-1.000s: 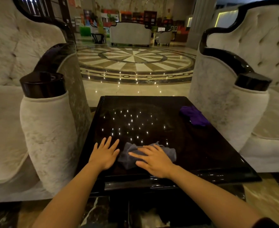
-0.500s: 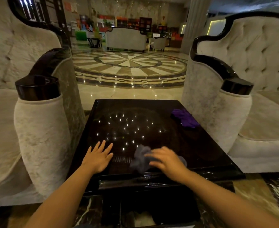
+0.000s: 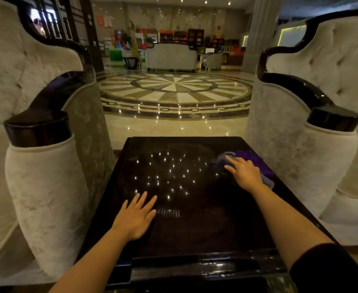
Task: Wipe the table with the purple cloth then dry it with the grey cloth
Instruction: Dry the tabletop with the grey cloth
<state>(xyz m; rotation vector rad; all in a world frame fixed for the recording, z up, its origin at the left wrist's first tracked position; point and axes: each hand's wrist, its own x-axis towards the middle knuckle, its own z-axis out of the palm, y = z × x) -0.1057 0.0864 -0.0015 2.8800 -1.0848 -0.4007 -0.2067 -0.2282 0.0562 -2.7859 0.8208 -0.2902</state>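
Observation:
A glossy black table stands low in front of me, mirroring ceiling lights. My right hand presses flat on the grey cloth at the table's far right side. Grey cloth shows beyond my fingertips and again behind my wrist. The purple cloth lies bunched right beside it, touching it, near the right edge. My left hand rests palm down on the bare tabletop at the near left, fingers spread, holding nothing.
A cream armchair with a black-capped arm flanks the table on the left, and another armchair on the right, both close to its edges. Beyond the far edge lies polished marble floor with a round pattern.
My right hand has slid the grey cloth from the near middle of the table out to the far right, up against the purple cloth. My left hand stays at the near left.

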